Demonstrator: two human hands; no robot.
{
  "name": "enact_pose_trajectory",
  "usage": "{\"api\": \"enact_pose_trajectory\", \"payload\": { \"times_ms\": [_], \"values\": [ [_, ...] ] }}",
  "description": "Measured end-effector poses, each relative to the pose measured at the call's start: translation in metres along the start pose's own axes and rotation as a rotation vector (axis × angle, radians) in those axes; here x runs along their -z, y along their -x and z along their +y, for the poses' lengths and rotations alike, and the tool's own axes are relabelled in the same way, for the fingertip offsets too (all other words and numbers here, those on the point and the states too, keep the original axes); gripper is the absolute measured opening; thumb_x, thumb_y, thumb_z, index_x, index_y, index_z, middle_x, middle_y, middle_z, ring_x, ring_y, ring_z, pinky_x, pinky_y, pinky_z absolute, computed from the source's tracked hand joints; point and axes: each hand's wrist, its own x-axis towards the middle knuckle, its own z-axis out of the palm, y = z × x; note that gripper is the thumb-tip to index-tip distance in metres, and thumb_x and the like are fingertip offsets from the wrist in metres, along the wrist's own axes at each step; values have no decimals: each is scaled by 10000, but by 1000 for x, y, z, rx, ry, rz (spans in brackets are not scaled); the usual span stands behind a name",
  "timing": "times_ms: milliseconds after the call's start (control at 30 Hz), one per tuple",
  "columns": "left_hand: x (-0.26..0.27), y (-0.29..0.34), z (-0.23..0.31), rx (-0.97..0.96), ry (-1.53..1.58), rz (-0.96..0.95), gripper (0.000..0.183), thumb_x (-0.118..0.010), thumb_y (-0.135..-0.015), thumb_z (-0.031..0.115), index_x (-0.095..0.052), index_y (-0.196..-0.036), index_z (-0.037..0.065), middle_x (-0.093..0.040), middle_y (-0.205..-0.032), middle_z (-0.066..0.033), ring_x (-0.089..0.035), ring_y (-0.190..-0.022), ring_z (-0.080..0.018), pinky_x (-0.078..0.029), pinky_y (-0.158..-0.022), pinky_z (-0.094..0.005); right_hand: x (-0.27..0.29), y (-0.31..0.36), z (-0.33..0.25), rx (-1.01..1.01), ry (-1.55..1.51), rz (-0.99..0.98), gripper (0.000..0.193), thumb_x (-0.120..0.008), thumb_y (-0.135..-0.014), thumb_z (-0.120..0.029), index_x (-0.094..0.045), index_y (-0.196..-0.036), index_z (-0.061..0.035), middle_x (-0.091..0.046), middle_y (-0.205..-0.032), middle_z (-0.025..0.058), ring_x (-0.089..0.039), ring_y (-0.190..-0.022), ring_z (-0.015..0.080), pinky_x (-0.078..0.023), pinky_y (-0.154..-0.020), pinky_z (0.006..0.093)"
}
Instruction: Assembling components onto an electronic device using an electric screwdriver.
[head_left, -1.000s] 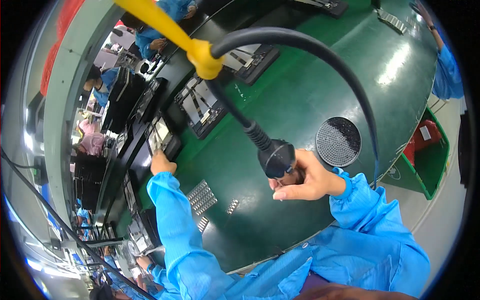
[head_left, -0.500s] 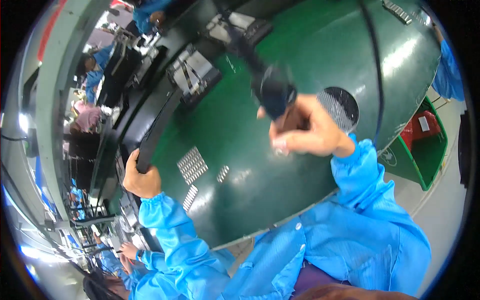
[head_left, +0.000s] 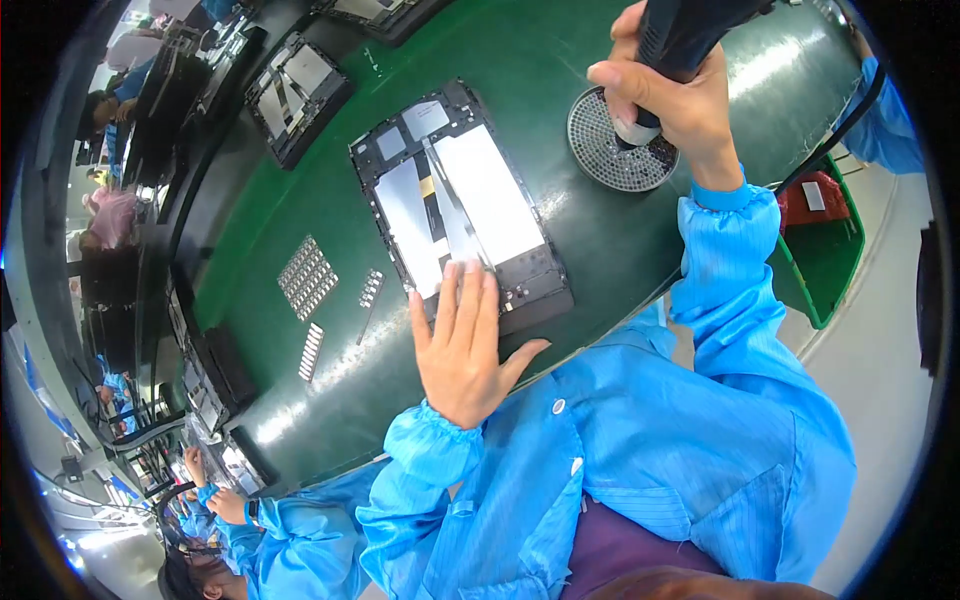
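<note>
Before me on the green tabletop lies an opened tablet-like device (head_left: 485, 185), with silvery panels, a flex ribbon and a black frame. My left hand (head_left: 460, 350) rests on its near end, fingers stretched out and thumb spread. My right hand (head_left: 695, 105) is wrapped round a black electric screwdriver (head_left: 685, 35), to the right of the device. The driver's nose points down at a round perforated screw tray (head_left: 597, 150), where its tip meets or hovers over the holes; I cannot tell which.
A grid of small metal parts (head_left: 307, 278) and two short rows of parts (head_left: 311, 352) lie left of the device. Another opened device (head_left: 295, 95) stands at far left. A green bin (head_left: 825, 270) is beyond the table's right edge. Co-workers in blue sit at both sides.
The device now lies in front of me; my left hand has moved right, from a dark edge at the left onto it. My right hand has carried the screwdriver over to the round tray.
</note>
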Motion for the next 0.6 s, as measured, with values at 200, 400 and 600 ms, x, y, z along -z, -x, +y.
{"api": "enact_pose_trajectory", "payload": {
  "times_ms": [200, 400, 600],
  "values": [
    [-21, -29, 1, -7, 17, -83, 870, -806, -594, 431, -502, -1242, -63, -469, -1347, -166, -358, -1320, -326, -144, -1093, -540, 2, 15, -6, 59, 35, 134, 331, -719, -718, 76, -516, -967, -2, -560, -592, 67, -526, -437, 119, -368, -380, 241],
    [-32, -41, 13, -45, 58, 58, 624, -806, -626, 326, -619, -1078, -60, -585, -1211, -153, -471, -1237, -313, -192, -1077, -550, 7, 9, -3, -17, -9, 55, 336, -726, -715, 68, -531, -979, -1, -567, -602, 52, -522, -437, 102, -361, -377, 230],
    [-19, -85, 21, -69, 94, -6, 816, -789, -634, 407, -501, -1239, -59, -472, -1338, -187, -379, -1300, -353, -201, -1059, -571, 40, -33, 26, 761, -441, -224, 337, -736, -728, 19, -528, -993, 15, -568, -605, 38, -533, -451, 97, -392, -407, 207]
  ]
}}
